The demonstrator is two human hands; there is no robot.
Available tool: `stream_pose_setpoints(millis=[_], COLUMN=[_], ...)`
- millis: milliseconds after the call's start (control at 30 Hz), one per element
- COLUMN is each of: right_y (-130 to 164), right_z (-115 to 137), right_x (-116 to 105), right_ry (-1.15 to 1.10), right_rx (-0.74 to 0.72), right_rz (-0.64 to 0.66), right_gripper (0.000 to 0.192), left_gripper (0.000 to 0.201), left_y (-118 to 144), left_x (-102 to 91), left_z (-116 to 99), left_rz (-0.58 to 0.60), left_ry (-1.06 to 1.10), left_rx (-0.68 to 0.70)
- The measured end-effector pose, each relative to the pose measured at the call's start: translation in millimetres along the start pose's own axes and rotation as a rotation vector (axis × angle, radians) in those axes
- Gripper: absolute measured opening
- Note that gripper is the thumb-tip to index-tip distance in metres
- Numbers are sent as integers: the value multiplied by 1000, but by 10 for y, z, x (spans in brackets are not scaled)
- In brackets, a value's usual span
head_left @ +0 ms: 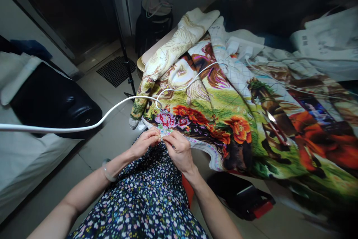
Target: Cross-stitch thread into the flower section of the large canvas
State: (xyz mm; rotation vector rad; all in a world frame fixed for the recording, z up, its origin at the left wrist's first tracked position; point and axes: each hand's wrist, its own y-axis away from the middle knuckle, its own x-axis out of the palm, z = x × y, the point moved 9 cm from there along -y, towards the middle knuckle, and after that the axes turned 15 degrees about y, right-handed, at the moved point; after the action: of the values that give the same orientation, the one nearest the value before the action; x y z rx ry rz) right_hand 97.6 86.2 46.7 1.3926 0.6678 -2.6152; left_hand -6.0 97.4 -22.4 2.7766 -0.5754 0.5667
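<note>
Both hands meet above the lap, at the near edge of a large cross-stitch cloth (207, 97) with horses and orange flowers. My left hand (149, 140), with a pale bangle on its wrist, is closed in a pinch. My right hand (179, 147) pinches too, its fingertips almost touching those of the left. Whatever lies between the fingertips is too small to make out. The cloth's white printed margin runs just behind the fingers. Part of the cloth is rolled up (173, 50) along its left side.
A white cable (112, 114) crosses from the left over the cloth. White plugs (240, 49) and a plastic bag (330, 45) lie at the back right. A thin black stand (125, 52) rises beside a dark stool (153, 26). On the floor right of the lap is a black object (240, 196).
</note>
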Motion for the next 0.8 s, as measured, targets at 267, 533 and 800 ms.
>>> stream_pose_setpoints(millis=[267, 533, 800], right_y=[11, 12, 19], right_z=[20, 30, -21], right_x=[-6, -23, -50], right_ry=[13, 11, -45], right_rx=[-13, -38, 17], right_rz=[6, -33, -93], right_gripper=[24, 22, 17], left_gripper=[27, 26, 17], left_y=[-4, -14, -30], left_x=[25, 62, 57], left_z=[-37, -48, -222], left_rz=[17, 49, 96], left_ry=[-4, -22, -324], left_rx=[6, 27, 108])
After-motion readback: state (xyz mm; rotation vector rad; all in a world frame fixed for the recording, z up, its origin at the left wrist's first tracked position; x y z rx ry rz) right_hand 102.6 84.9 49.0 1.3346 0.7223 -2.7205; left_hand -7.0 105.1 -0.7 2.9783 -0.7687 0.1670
